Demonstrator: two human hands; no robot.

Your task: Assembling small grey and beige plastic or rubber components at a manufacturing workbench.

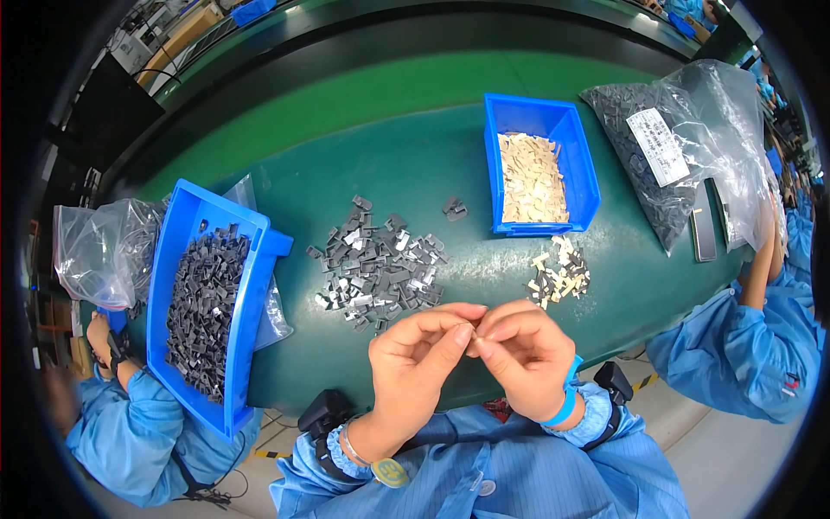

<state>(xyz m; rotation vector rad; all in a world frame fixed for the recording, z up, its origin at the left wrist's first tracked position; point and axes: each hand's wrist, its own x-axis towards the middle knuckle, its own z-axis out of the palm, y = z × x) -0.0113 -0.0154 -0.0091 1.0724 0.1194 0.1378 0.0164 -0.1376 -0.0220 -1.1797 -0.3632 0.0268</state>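
Filling the middle of the head view, a smooth green tabletop is strewn with small parts. A loose heap of dark grey clips, hard-looking and angular with bent edges, is spread at its centre, some faces made glossy by the light. To the right, a smaller pile of slim cream and black pieces is gathered below a blue plastic bin, in which flat cream chips are heaped. At the left, a longer blue bin is tilted across the view and filled with dark plastic parts. At the far right, more dark parts are held in a crinkled clear bag marked by a white label, with a phone laid beside it.

Near the table's front edge, the left hand and right hand are brought together, wrists turned inward. Fingers are curled, and between the thumbs and forefingers of the 2 hands a tiny piece is pinched; being mostly covered, its shape cannot be told. The right wrist is circled by a blue band.
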